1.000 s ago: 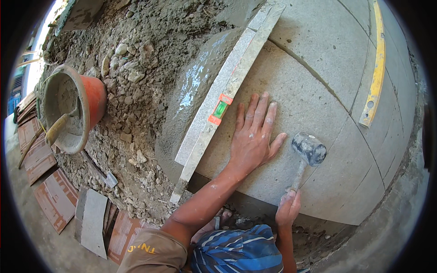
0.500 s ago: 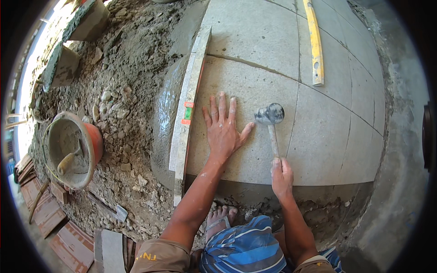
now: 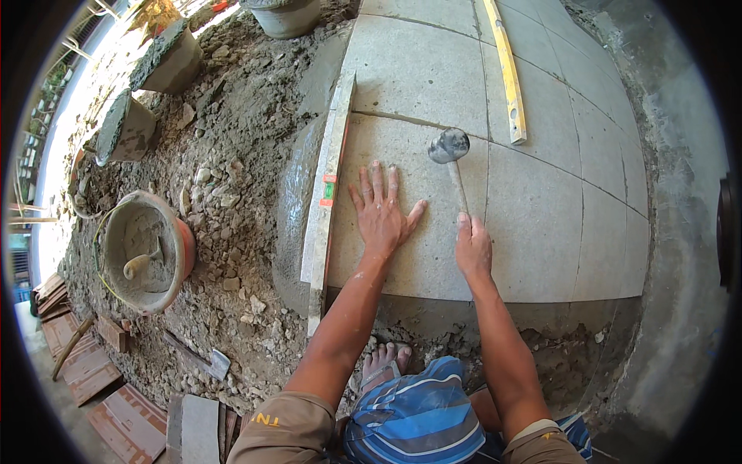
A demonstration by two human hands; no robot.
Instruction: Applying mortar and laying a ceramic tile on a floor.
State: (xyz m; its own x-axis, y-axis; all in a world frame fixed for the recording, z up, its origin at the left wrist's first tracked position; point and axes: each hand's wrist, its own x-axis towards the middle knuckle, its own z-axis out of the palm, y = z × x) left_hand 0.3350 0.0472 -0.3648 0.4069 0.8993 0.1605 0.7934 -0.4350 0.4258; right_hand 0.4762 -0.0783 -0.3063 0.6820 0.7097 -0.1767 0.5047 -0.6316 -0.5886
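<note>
My left hand (image 3: 381, 216) lies flat with spread fingers on a large grey floor tile (image 3: 417, 255). In my right hand (image 3: 473, 249) is the handle of a rubber mallet (image 3: 450, 145); its dark, whitened head is over the far part of the same tile. Whether the head touches the tile I cannot tell. Just left of my left hand, a long spirit level (image 3: 334, 155) with a green vial and orange marks runs along the tile's left edge. Wet mortar (image 3: 292, 209) borders that edge.
A mortar bucket (image 3: 185, 255) holding a trowel (image 3: 141, 263) stands on rubble at left. More mortar-filled buckets (image 3: 127, 131) are beyond it. A yellow level (image 3: 506, 77) lies on laid tiles. A hatchet-like tool (image 3: 212, 362) and stacked tiles (image 3: 127, 421) are at lower left.
My right hand has carried the mallet forward, farther from my body and toward the tile's far joint. My left hand stays flat on the tile. The whole view has shifted slightly.
</note>
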